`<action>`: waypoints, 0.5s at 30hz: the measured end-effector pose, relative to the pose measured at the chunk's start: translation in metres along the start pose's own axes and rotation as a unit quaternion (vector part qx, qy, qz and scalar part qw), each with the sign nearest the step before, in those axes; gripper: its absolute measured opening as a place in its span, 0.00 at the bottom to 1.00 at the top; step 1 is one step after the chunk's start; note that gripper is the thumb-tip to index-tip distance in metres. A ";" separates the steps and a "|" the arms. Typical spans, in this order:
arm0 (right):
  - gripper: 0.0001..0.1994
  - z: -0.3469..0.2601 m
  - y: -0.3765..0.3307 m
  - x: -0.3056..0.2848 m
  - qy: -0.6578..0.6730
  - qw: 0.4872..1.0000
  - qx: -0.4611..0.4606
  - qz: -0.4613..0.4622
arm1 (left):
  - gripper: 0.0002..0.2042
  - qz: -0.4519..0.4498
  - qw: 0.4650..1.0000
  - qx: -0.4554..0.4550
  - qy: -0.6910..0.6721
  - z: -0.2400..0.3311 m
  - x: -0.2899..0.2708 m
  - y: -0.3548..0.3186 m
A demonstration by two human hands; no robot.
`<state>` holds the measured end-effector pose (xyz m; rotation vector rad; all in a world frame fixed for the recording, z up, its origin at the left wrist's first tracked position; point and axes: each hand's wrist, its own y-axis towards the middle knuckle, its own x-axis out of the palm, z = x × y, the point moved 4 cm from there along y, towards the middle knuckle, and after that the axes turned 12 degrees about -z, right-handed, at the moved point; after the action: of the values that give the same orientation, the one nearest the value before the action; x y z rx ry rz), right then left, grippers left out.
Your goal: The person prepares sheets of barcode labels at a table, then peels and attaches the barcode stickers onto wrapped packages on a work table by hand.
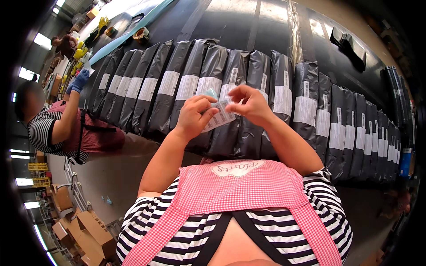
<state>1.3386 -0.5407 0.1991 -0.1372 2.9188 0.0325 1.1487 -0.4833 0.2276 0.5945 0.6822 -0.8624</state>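
Observation:
My left hand (194, 116) grips a small sheet of printed white labels (223, 114) between thumb and fingers. A pale blue strip (211, 93) sticks up beside its fingertips. From the other side, my right hand (254, 107) bends its thumb and fingers in a pinch at the sheet's right edge; the exact contact is hard to make out. Both hands are above a long row of dark plastic-wrapped parcels (282, 73). White printed labels (305, 110) are on the parcels' upper faces, and my hands cover part of the middle ones.
A co-worker in a checked apron (95, 119) stands at the left, with blue-gloved hands (80, 80) over the row's end. Tape rolls (141, 34) lie on the dark table (230, 22). Black plastic (348, 46) rests at the far right. Cardboard boxes (94, 231) stand at lower left.

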 end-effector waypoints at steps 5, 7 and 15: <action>0.13 -0.012 -0.012 0.029 0.012 0.999 0.031 -0.019 | 0.14 0.028 0.998 -0.045 -0.028 0.000 -0.008 -0.016; 0.12 -0.016 -0.011 0.033 0.020 0.999 0.026 -0.010 | 0.15 0.032 0.997 -0.065 0.028 -0.005 -0.010 -0.022; 0.09 -0.016 0.005 0.060 -0.036 0.996 0.019 0.075 | 0.08 0.031 0.997 -0.054 -0.038 -0.033 -0.033 -0.033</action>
<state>1.2767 -0.5415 0.2018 0.0863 2.8489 0.0070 1.0962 -0.4613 0.2240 0.4807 0.6336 -0.7820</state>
